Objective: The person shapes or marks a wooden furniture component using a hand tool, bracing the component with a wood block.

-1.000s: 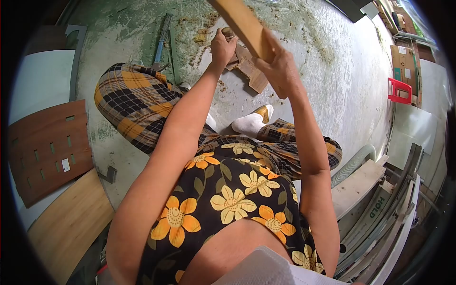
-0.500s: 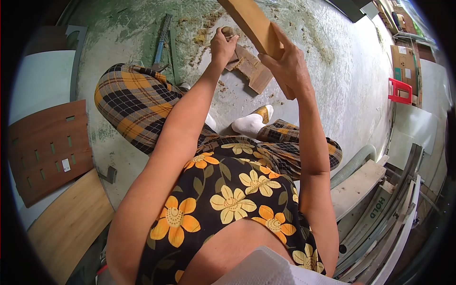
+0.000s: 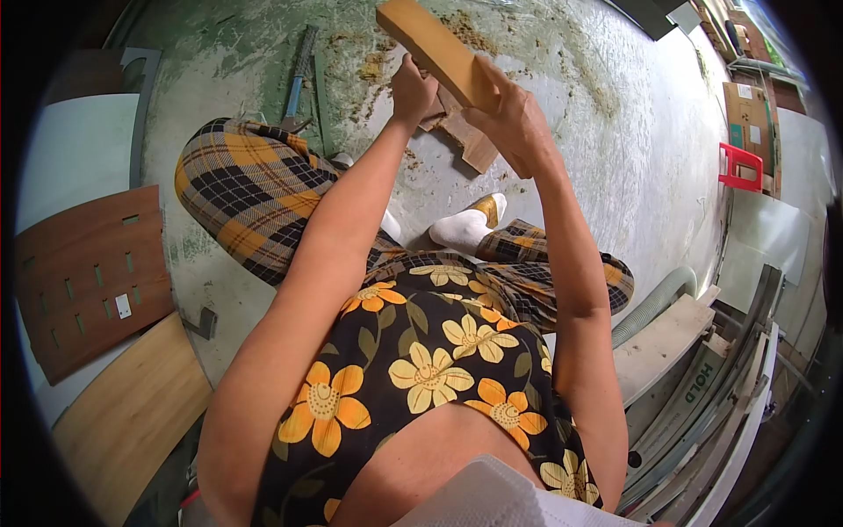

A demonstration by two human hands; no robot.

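My right hand point(image 3: 518, 127) grips a long, thick block of yellowish-brown wood point(image 3: 435, 48), fingers on one side and thumb on the other. The block slants up to the left, its far end over my left hand point(image 3: 413, 92). That hand is closed in a fist around a round-ended brown handle, now hidden by the block; the rest of this tool does not show. Below both hands a notched piece of brown wood point(image 3: 474, 145) lies on the concrete floor, partly covered by the block and my left hand.
Left of my hands lie a blue-handled tool point(image 3: 294, 92) and a narrow green strip point(image 3: 320, 105). Brown scraps point(image 3: 373, 66) litter the floor. Slotted brown boards point(image 3: 97, 281) are at left, long planks point(image 3: 667, 342) and a grey hose point(image 3: 654, 303) at right, beyond them a red stool point(image 3: 740, 167).
My right hand has shifted slightly left with the wooden block, whose far end came down over my left hand. The round handle end went out of sight. The notched wood stayed put.
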